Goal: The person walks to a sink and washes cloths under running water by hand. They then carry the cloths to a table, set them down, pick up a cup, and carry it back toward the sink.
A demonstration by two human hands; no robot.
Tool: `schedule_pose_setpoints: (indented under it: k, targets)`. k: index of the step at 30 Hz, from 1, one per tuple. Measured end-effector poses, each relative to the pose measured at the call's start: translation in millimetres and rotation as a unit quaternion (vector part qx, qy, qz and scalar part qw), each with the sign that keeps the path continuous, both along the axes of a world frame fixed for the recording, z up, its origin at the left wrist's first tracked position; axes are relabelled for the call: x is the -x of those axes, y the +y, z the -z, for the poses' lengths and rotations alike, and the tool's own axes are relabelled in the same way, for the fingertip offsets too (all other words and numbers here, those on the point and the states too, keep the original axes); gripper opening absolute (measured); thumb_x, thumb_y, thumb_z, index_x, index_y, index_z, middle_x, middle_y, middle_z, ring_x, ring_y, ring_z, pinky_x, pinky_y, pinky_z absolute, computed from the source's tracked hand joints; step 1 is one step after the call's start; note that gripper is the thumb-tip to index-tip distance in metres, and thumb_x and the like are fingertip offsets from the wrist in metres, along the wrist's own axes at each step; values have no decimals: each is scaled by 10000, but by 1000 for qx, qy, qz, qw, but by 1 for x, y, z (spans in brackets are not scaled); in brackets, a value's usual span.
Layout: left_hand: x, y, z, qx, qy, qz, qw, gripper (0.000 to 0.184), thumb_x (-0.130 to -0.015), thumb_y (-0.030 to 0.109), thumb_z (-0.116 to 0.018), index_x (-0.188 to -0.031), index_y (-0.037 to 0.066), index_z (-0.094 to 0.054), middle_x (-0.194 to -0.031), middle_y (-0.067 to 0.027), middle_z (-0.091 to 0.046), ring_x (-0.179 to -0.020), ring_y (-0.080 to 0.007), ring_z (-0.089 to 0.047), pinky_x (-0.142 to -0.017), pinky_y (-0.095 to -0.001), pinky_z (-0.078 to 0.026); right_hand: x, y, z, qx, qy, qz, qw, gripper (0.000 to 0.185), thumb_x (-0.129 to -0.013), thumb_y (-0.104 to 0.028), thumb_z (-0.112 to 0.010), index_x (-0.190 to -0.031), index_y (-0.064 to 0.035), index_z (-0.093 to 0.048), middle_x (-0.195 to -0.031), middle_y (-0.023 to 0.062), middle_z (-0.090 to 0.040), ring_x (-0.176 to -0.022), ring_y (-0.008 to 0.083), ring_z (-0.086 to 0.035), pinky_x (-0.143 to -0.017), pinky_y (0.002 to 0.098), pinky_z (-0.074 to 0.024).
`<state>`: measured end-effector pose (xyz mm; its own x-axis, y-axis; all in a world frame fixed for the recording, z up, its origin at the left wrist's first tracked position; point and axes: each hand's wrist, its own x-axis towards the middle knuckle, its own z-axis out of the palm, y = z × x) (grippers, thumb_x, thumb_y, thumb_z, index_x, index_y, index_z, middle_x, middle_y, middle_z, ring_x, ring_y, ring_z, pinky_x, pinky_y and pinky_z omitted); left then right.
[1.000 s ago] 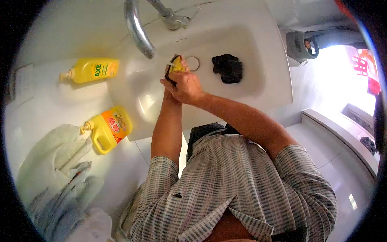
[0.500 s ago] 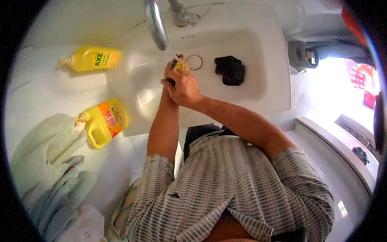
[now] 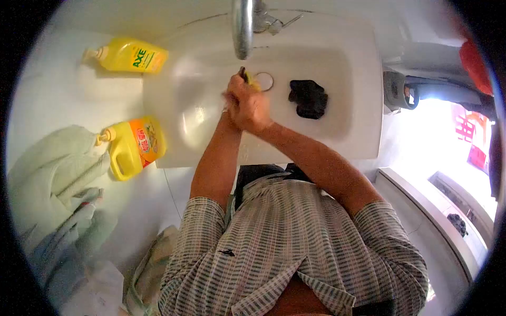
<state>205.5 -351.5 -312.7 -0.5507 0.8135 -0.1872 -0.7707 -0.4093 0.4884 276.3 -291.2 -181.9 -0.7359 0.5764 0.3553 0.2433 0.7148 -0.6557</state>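
1. Far left, yellow AXE bottle (image 3: 134,55) and yellow jug (image 3: 139,147), contents unclear.
2. Left hand (image 3: 236,88) clamps a yellow-and-dark item (image 3: 247,77), poking past its fingers!
3. Right hand (image 3: 253,109) overlaps, fingers blurred; can't tell their grip.
4. Sink (image 3: 367,131) holds a black crumpled thing (image 3: 309,98).

They're rocking a pale, dark-checked short-sleeved shirt (image 3: 300,226), collar (image 3: 329,292) spreading near, black mark (image 3: 226,253) showing left, dark bottoms (image 3: 254,174) peeking out far.

I can see the left forearm (image 3: 216,160) reaching nearly straight forward; the right forearm (image 3: 315,154) slants across toward it; the right grip (image 3: 254,111) lies over the left grip (image 3: 235,87) and partly hides it; both are curled in, their outlines blurred where they meet.
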Motion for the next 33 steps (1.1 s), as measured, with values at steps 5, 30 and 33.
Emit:
schedule_pose_setpoints:
  k: [5,30,33]
  targets:
    - [-16,20,-86,138,-203,6,969,330,-1055,314,-459,-1136,21,-587,-987,-82,-638,-914,-218,-655,-782,-374,-576,21,66,46,75,-131,72,986,246,-942,-262,-583,-870,-27,-587,-827,245,-645,-796,470,-633,-664,534,-497]
    - [13,-23,-137,-102,-254,91,958,653,-808,218,-503,-1330,-171,-449,-1353,-335,-507,-1263,-497,-497,-1112,-668,-342,-8,108,33,576,-158,-115,794,320,-923,-291,-693,-1063,-4,-686,-875,95,-687,-749,155,-611,-631,346,-520]
    - [22,-24,-114,44,-236,37,970,679,-856,298,-510,-1360,-149,-425,-1345,-347,-513,-1281,-496,-479,-1117,-617,-354,6,107,37,468,-171,-88,863,275,-860,-188,-745,-1047,4,-684,-895,94,-697,-755,165,-627,-647,345,-528]
